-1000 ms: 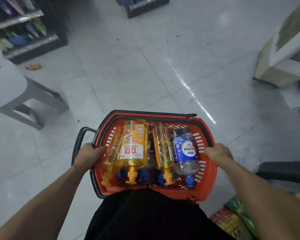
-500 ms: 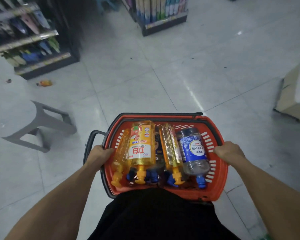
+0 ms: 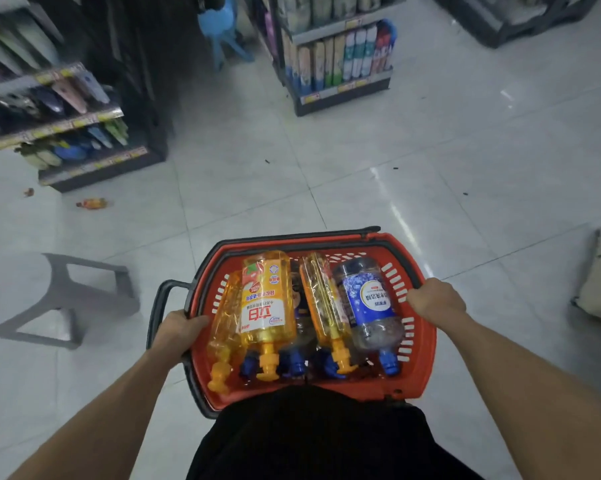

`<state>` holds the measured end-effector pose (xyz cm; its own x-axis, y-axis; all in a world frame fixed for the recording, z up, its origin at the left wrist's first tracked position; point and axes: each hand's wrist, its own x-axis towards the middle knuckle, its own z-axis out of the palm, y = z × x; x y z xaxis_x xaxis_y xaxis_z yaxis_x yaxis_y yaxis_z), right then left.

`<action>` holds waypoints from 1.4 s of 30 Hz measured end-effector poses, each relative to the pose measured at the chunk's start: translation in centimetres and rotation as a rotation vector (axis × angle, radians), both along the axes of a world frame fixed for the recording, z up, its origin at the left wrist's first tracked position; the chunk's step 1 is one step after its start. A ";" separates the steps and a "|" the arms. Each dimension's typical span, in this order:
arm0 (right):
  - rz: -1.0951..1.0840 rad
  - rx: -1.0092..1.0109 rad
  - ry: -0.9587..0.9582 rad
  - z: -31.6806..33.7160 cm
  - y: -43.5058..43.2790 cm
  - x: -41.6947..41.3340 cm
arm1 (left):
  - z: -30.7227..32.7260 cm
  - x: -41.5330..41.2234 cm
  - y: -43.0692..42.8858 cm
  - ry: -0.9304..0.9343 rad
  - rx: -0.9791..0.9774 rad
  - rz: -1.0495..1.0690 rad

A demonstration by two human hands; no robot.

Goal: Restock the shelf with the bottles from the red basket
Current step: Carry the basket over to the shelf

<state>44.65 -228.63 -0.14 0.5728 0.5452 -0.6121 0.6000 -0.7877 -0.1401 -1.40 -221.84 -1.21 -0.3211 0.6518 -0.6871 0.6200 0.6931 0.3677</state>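
Observation:
I hold a red basket against my waist, above the tiled floor. My left hand grips its left rim and my right hand grips its right rim. Several bottles lie inside, caps toward me: a large yellow bottle with a red and white label, a second yellow bottle at its left, a third one on its side, and a clear bottle with a blue label at the right. Blue caps of other bottles show beneath them.
A shelf unit with upright packs stands ahead, and a dark shelf with hanging goods stands at the left. A grey plastic stool is near my left. A small orange wrapper lies on the floor. A pale box sits at the right edge.
My view has swung upward and forward with the basket. The shelves ahead have come into sight, and the white unit at the right has slid out of view. Both hands keep their grip.

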 end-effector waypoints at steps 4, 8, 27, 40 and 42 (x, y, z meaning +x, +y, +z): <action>0.051 -0.005 0.027 0.4 6.9 2.7 | 0.8 2.7 4.2 0.017 0.020 0.020; 0.090 0.002 0.043 0.2 13.0 3.6 | 1.3 3.8 8.5 0.010 0.034 0.067; 0.211 -0.061 0.018 1.9 56.9 2.9 | -1.7 2.2 48.5 -0.093 -0.020 0.140; 0.301 -0.033 0.103 -1.8 89.0 4.5 | -2.0 4.7 74.6 -0.023 0.004 0.329; 0.345 -0.045 0.087 -1.4 94.4 4.1 | -1.8 4.8 77.8 -0.007 -0.003 0.358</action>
<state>48.72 -134.22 -1.53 0.3047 0.6684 -0.6785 0.8189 -0.5477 -0.1718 3.40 -143.99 -2.96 -0.5238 0.4973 -0.6917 0.3354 0.8667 0.3691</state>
